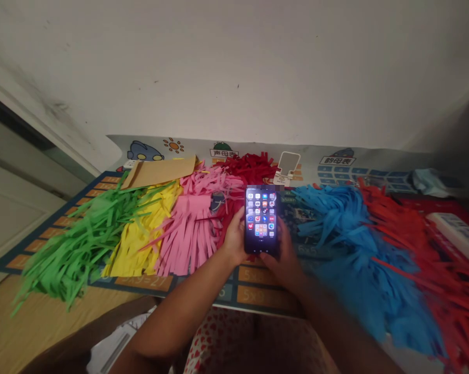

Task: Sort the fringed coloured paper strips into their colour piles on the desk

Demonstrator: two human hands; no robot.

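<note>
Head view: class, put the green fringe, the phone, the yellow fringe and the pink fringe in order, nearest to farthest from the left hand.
1. Phone, held in the left hand.
2. Pink fringe, just left of that hand.
3. Yellow fringe, left of the pink.
4. Green fringe, at the far left.

Domestic room, most likely child's study corner in home. Table covering (206,284) printed with multiplication facts in orange and teal cells; Chinese phonetic chart headings (224,153) along rear edge, beside cartoon sun (173,145) and blue cartoon figure (144,150). Table set against plain pale wall (234,78), marked with dark scuffs. Pale panelled surface (16,218) at left, door or cabinet uncertain; yellowish-brown floor (8,311) below. Heart-print fabric (206,337) at near edge, homely in character. Lighting dim.
</note>
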